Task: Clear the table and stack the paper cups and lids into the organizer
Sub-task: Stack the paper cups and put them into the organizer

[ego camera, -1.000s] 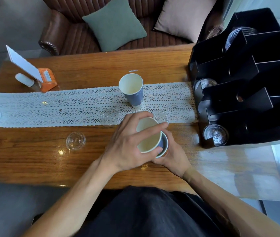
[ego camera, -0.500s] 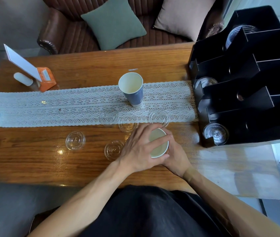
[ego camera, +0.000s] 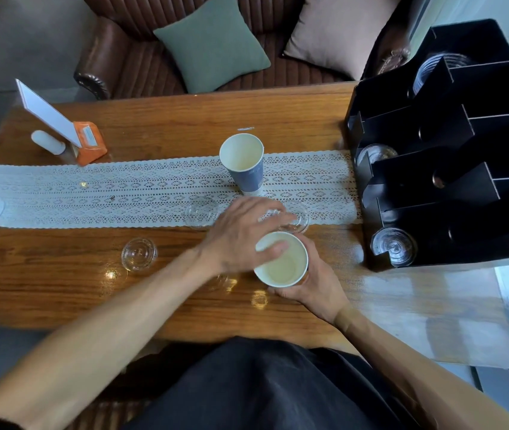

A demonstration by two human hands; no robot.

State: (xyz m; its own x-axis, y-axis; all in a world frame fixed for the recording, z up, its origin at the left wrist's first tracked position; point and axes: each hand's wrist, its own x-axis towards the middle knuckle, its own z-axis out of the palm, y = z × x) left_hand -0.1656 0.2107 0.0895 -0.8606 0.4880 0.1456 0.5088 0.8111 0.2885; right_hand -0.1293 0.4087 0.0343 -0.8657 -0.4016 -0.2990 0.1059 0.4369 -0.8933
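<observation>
Presently the right hand (ego camera: 315,287) is wrapped around the side of a paper cup (ego camera: 281,260) at centre frame, fingers closed on its wall and holding it upright just above or on the table (ego camera: 60,283); which, I cannot tell. The left hand (ego camera: 240,234) lies across the cup's left rim, thumb on the lip, fingers spread toward a clear lid (ego camera: 296,217) just above; it appears partly open and whether it grips anything cannot be told.

A second cup (ego camera: 243,162) stands upright on the lace runner (ego camera: 91,193), above centre. Loose lids lie at (ego camera: 202,211) on the runner and (ego camera: 139,253) on bare wood, left of centre. The organizer (ego camera: 452,169) at right already holds lids in its front slots.

Judgement: the step is gathering cups into one stack. Keep the held cup vertical, support it by the wall rather than the rim to avoid crushing, and seat the next cup squarely inside. Gather lids separately, concentric, before loading a slot.
</observation>
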